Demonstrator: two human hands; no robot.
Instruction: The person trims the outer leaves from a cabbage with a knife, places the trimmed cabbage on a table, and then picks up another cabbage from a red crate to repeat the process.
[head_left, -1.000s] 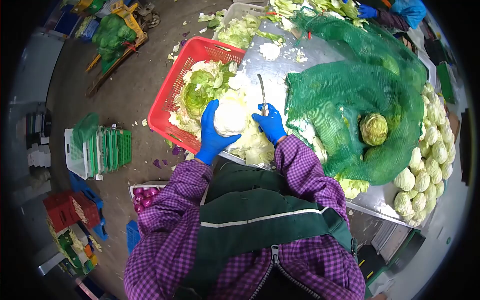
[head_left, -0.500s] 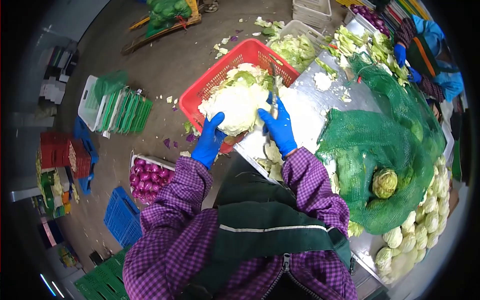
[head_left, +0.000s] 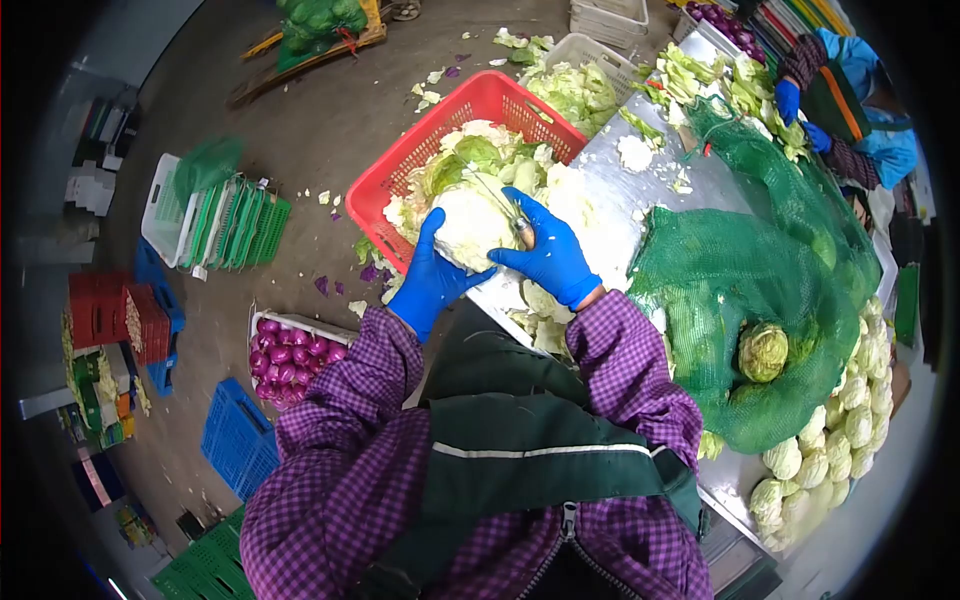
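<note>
A pale, trimmed cabbage [head_left: 468,225] is held at the near side of a red crate [head_left: 372,190]. My left hand [head_left: 432,278], in a blue glove, cups its left and lower side, thumb pointing up. My right hand [head_left: 552,250], gloved too, grips a knife [head_left: 524,232] with a wooden handle, its blade lying toward the cabbage top. The right thumb is right at the cabbage's lower right side. Loose cabbage leaves [head_left: 480,152] fill the crate behind it.
Right of the crate is a metal table [head_left: 605,195] with a green net bag [head_left: 700,290] and several trimmed cabbages [head_left: 815,465]. A co-worker's gloved hand [head_left: 788,100] is at the far end. Purple onions [head_left: 292,352] fill a floor crate. Cut leaves [head_left: 578,95] fill another crate.
The cabbage has turned in my hands and looks smaller. My right hand has tilted the knife from upright to slanting over the cabbage. My left hand has shifted further under it.
</note>
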